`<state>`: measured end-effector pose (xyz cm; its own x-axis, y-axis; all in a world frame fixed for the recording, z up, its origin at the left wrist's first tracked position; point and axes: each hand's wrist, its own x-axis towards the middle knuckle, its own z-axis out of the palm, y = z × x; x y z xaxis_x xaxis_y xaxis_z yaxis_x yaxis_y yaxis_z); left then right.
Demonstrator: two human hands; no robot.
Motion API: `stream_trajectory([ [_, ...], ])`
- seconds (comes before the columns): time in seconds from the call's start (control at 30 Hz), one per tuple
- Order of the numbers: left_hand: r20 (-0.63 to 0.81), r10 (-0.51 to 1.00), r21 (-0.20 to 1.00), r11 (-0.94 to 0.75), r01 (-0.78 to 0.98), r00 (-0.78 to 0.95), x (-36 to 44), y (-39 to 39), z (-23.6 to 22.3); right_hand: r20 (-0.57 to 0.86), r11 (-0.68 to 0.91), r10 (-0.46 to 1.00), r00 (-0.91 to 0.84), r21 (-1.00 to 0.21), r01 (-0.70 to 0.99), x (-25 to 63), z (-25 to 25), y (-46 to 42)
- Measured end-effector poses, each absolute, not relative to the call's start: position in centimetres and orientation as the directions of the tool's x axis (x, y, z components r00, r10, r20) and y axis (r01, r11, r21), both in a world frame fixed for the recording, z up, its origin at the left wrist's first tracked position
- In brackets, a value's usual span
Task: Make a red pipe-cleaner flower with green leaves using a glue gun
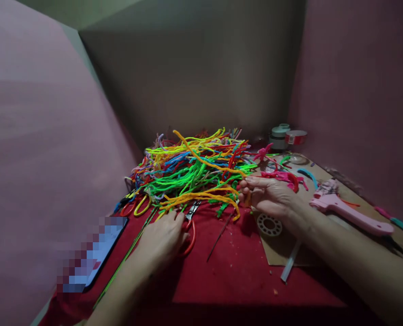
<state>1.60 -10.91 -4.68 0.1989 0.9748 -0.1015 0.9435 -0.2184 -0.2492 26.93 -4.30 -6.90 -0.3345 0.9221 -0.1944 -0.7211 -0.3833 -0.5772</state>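
My right hand (272,195) pinches one end of an orange pipe cleaner (208,161), which slants up and left across a big pile of coloured pipe cleaners (177,181). My left hand (162,233) is low at the front of the pile, fingers curled around red-handled pliers (191,226). Their metal jaws point away from me, and part of the handles is hidden by the hand. More orange pipe cleaners (204,195) lie just beyond the jaws.
A phone (102,253) lies at left, near yellow-handled scissors (142,206). On a brown board (279,253) at right are a pink glue gun (354,215) and a white ring with holes (269,225). A glue stick (290,262) overhangs its front edge. Behind stand a jar (279,136) and a tape roll (296,137).
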Motion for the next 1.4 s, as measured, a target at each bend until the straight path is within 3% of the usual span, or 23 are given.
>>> stream_trajectory([
  [0.1,-0.121,0.974,-0.236,-0.213,0.948,0.189,1.9,-11.0,-5.5,-0.215,-0.42,0.904,-0.37,-0.606,-0.675,26.1,-7.6,-4.7],
  [0.33,-0.106,0.954,-0.043,-0.286,0.957,0.28,-2.1,-12.5,-3.8,-0.194,-0.443,0.886,-0.422,-0.623,-0.645,25.4,-8.3,-4.8],
  [0.5,-0.046,0.931,0.051,-0.359,0.932,0.361,-4.5,-14.2,-3.0,-0.162,-0.41,0.901,-0.404,-0.624,-0.665,25.4,-7.9,-4.9],
  [0.6,0.068,0.895,0.089,-0.446,0.89,0.442,-3.0,-14.4,-3.3,-0.154,-0.388,0.912,-0.381,-0.628,-0.674,25.2,-7.8,-5.1],
  [0.7,0.223,0.855,0.013,-0.483,0.875,0.469,0.3,-13.8,-4.3,-0.133,-0.359,0.921,-0.366,-0.651,-0.669,25.0,-7.6,-5.4],
  [0.77,0.353,0.8,-0.149,-0.463,0.874,0.485,2.5,-13.0,-4.9,-0.114,-0.336,0.928,-0.354,-0.667,-0.665,24.8,-7.4,-5.7],
  [0.87,0.39,0.795,-0.339,-0.345,0.875,0.464,4.8,-11.7,-5.2,-0.086,-0.293,0.941,-0.326,-0.69,-0.662,24.6,-7.1,-6.0],
  [0.97,0.353,0.82,-0.456,-0.271,0.848,0.452,5.8,-10.9,-5.1,-0.062,-0.26,0.95,-0.304,-0.694,-0.672,24.5,-7.0,-6.2],
  [1.2,0.218,0.892,-0.52,-0.237,0.821,0.396,6.4,-10.8,-4.9,-0.022,-0.229,0.954,-0.3,-0.702,-0.674,24.2,-7.2,-6.5],
  [1.4,0.19,0.913,-0.554,-0.204,0.807,0.361,6.8,-10.9,-4.6,0.042,-0.146,0.96,-0.275,-0.766,-0.626,24.1,-7.3,-6.6],
])
